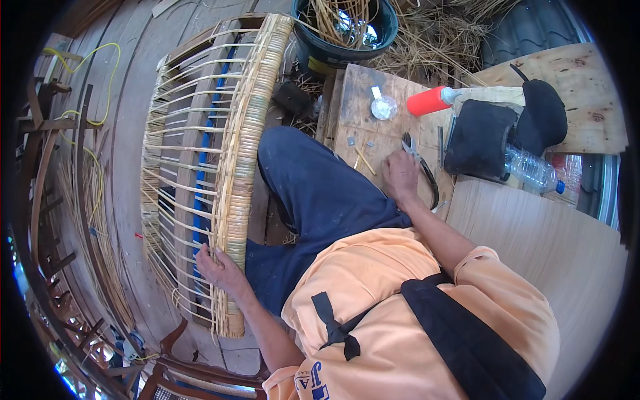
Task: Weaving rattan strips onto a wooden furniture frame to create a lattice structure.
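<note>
A long woven rattan panel stands on the left, thin strands spanning it and a thick wrapped band along its near side. My left hand is at the lower part of that band, fingers bent round a cane strand. On the small wooden board to the right, my right hand is closed over the pliers. Their jaws and one dark handle show beside the hand; the other handle seems hidden under it. Short cane pieces lie just left of this hand.
A dark bucket with cane strips stands at the top. The board bears a red bottle, a small clear dish, a black cap and a clear plastic bottle. Wooden chair frames crowd the far left.
</note>
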### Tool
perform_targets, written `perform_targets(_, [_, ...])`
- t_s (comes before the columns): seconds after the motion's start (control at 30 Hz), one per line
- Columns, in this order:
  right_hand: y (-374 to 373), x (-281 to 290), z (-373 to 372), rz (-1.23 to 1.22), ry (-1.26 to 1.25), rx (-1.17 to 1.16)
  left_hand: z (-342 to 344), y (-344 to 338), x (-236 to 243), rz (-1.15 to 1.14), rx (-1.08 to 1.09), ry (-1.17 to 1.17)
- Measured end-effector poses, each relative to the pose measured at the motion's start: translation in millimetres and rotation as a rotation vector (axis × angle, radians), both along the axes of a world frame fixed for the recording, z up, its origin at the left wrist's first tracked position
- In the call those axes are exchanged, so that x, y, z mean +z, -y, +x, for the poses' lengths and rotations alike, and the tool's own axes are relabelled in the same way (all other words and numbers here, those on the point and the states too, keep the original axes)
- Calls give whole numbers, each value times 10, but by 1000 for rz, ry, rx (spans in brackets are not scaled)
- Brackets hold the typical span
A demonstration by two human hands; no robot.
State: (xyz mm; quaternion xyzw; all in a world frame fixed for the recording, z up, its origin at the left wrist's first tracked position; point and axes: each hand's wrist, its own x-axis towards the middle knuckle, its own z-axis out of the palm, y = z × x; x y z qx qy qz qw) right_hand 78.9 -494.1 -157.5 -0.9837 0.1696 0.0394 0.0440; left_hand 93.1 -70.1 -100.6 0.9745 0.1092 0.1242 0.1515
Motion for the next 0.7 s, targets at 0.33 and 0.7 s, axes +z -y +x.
perform_targets(0.33, [465, 538, 594, 744, 105, -396, 32, 57, 69, -21, 1, 20])
perform_targets(0.7, [339, -25, 454, 1037, -27, -191, 36, 52, 15, 33, 3, 38])
